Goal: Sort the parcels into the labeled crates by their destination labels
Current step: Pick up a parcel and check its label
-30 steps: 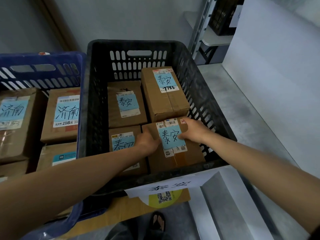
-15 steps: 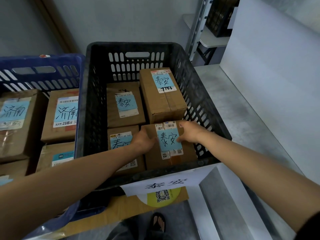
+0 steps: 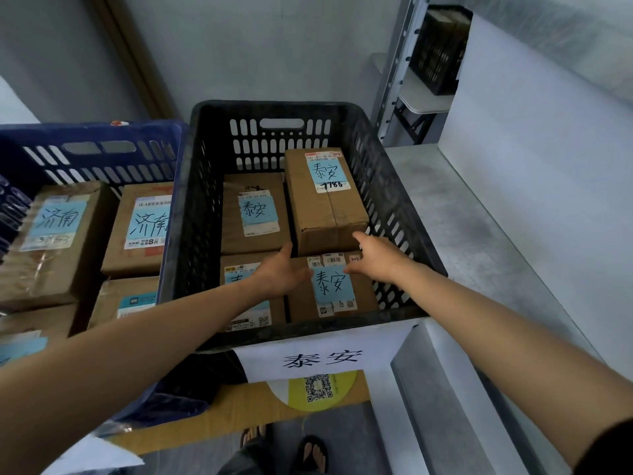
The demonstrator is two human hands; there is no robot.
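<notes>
Both hands have let go of the parcel (image 3: 334,286) — it lies flat in the crate's (image 3: 212,186) front right corner. At its left edge the left hand (image 3: 279,274) rests open; the right hand (image 3: 378,260) hovers above, fingers spread, holding nothing.

Four brown 泰安 parcels (image 3: 325,214) flat in black crate (image 3: 274,107); 济南 parcels (image 3: 61,265) in blue crate (image 3: 92,130) alongside.

Dim, bluish light; wide-angle edge distortion.
</notes>
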